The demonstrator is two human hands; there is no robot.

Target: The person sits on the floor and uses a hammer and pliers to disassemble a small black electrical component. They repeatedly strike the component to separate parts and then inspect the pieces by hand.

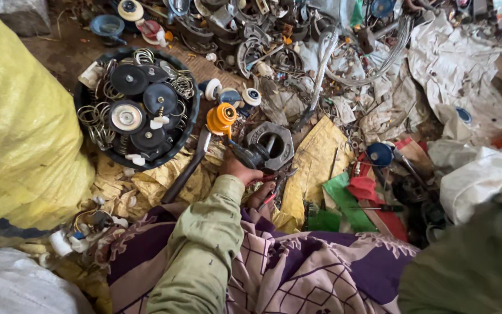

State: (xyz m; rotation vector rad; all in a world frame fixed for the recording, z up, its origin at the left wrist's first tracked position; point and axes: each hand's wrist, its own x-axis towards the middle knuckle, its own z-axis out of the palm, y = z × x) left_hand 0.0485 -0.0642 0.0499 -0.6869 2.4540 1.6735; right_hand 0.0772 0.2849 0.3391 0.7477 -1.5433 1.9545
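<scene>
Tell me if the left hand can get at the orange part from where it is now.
Probably yes: the left hand grips a dark part right below the orange part, with nothing lying between them.

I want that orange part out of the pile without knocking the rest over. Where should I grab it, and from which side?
Probably by the round orange part body itself, coming from above. It sits on top of the clutter with its rounded sides exposed. The black basin crowds its left, and the left hand and dark tool lie just below-right of it, so a side approach looks tighter.
</scene>
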